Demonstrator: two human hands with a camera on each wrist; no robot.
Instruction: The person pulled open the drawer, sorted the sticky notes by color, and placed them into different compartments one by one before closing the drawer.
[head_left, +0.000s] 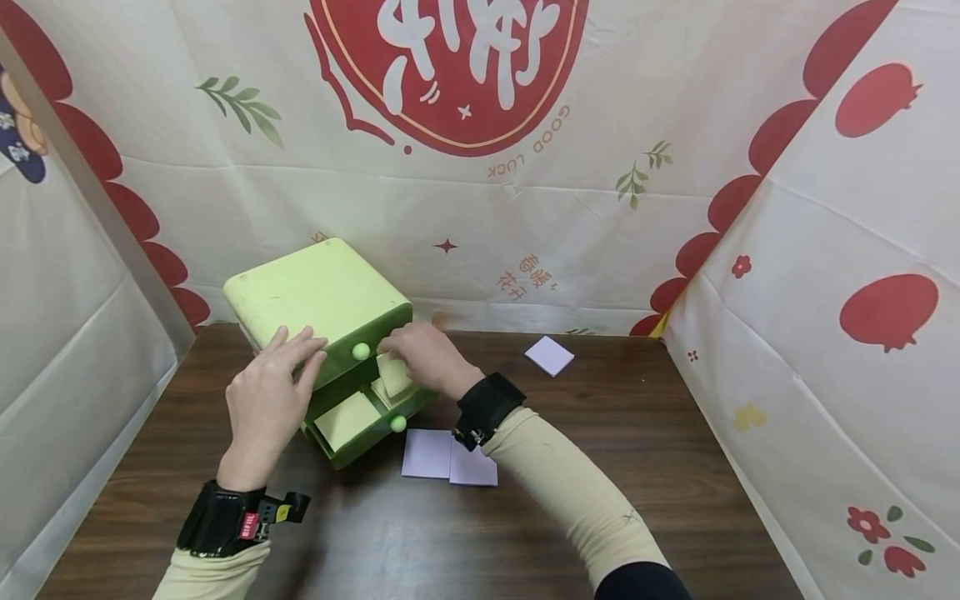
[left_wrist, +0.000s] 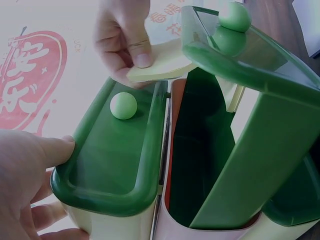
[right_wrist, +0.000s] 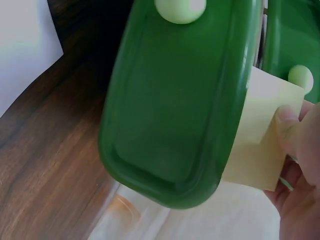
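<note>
My left hand (head_left: 266, 400) lies flat, fingers straight, on the chest (head_left: 318, 292) at its front edge, steadying it. My right hand (head_left: 423, 354) pinches a yellow pad (left_wrist: 160, 62) over the lower drawer (head_left: 352, 433), which stands pulled out toward five o'clock; another yellow pad (head_left: 347, 418) already lies in it. The top drawer (left_wrist: 117, 155) is closed. I judge the job partway: two lilac pads (head_left: 448, 457) at four o'clock of the chest and one (head_left: 549, 355) at two o'clock still wait outside.
</note>
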